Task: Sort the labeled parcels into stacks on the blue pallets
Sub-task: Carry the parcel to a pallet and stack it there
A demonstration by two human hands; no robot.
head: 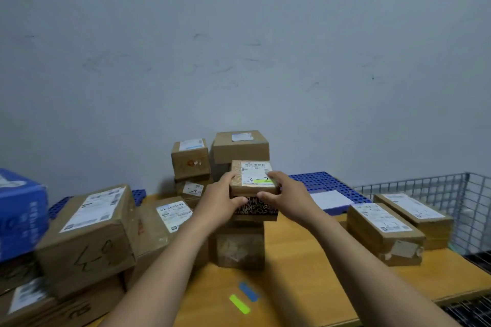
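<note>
Dim, flat indoor light with a cool bluish cast lies evenly over the wall (239, 48). Soft, faint shadows sit beneath the parcels (87, 233) on the orange surface (292, 273). The whole frame is soft and smeary, label print unreadable. The blue box (21, 210) at the left edge is blurred. Wide-angle distortion bows the wire basket (438, 194) at right.

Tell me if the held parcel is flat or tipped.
Flat, label up: the parcel is held level between the left hand and right hand over the printed box; whether it rests there, cannot tell.
</note>
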